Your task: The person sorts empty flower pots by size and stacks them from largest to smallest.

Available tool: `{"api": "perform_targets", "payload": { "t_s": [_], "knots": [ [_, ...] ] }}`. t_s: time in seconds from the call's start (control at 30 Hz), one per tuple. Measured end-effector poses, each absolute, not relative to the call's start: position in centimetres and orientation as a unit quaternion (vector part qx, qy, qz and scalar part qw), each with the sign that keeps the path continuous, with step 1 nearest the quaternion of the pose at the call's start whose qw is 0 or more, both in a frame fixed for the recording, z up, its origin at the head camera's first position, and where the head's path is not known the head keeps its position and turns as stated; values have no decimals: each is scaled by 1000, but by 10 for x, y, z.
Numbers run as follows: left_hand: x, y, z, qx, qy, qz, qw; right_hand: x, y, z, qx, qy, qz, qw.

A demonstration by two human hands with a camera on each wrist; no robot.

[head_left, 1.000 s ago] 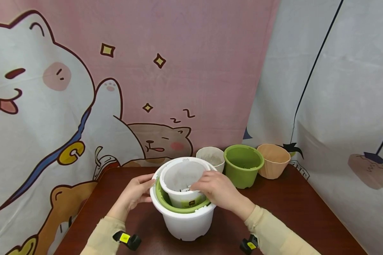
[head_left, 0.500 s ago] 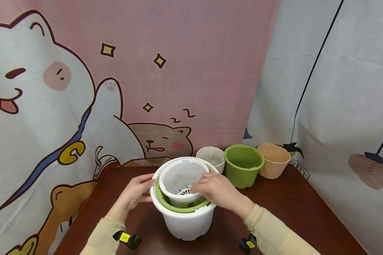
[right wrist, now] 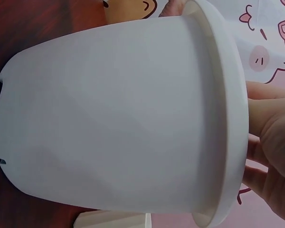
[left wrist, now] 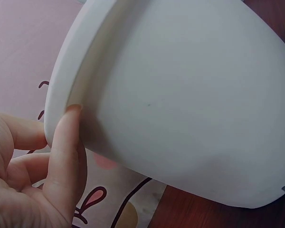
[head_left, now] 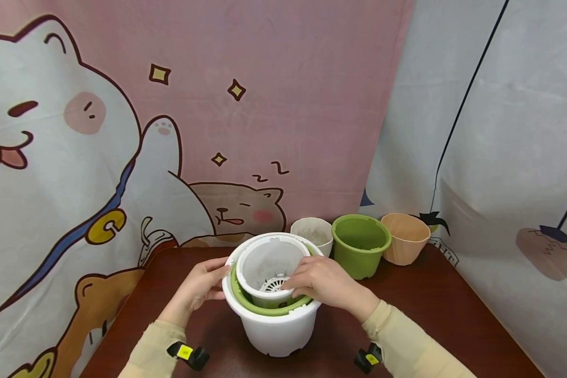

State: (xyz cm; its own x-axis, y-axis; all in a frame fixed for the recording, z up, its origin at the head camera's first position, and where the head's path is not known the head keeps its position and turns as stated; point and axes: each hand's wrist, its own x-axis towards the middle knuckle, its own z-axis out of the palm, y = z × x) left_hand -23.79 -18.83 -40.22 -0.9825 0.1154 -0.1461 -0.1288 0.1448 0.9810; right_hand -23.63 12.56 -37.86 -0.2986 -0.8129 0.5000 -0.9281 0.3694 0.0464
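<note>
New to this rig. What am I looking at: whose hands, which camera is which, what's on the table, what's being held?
No machine here: a person works with two bare hands. The head picture looks forward and down from the person's head; the two close-ups come from wrist cameras, probably the black devices at the cuffs.

On the brown table, a big white pot contains a nested green pot, with a small white pot inside that. Behind stand an off-white pot, another green pot and a peach pot, before a cartoon backdrop.

The left hand holds the big white pot's rim; the right hand grips the small white pot's rim.
</note>
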Motion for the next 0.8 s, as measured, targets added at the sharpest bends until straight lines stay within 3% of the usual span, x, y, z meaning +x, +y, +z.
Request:
{"api": "perform_targets", "payload": {
  "t_s": [0.8],
  "knots": [
    [-239,-187,-404,-18,750,655,88,-233,133,-372,534,-812,164,170]
  ]
}}
